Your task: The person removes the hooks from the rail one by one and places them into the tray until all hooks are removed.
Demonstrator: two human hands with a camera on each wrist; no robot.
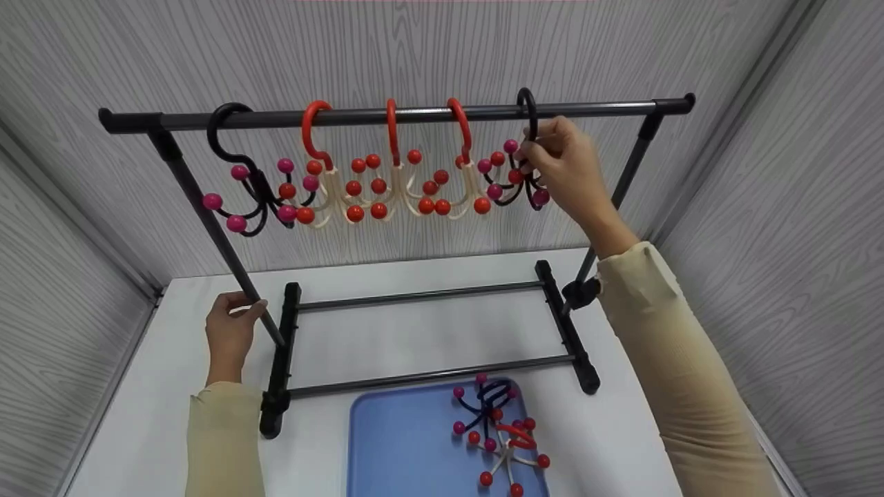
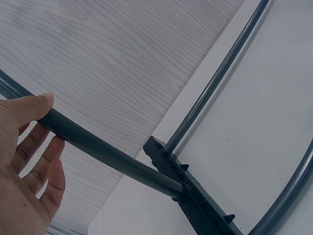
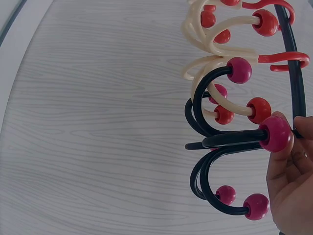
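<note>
My right hand (image 1: 568,166) pinches the stem of a black multi-arm hanger (image 1: 526,103) with pink and red balls, its hook over the top bar (image 1: 428,115) of a dark rack. In the right wrist view, the fingers partly hide behind a pink ball (image 3: 275,134). My left hand (image 1: 231,335) holds the rack's left upright (image 1: 224,238) low down, thumb on one side and fingertips on the other. Along the bar hang another black hanger (image 1: 260,190) at the left and three cream hangers with red hooks, one with its hook (image 1: 394,131) mid-bar.
A blue tray (image 1: 400,442) sits on the white table (image 1: 152,407) in front of the rack. On its right side lie a black hanger (image 1: 485,411) and a cream one with a red hook (image 1: 509,452). Grey wood-grain panels (image 1: 414,41) enclose the table.
</note>
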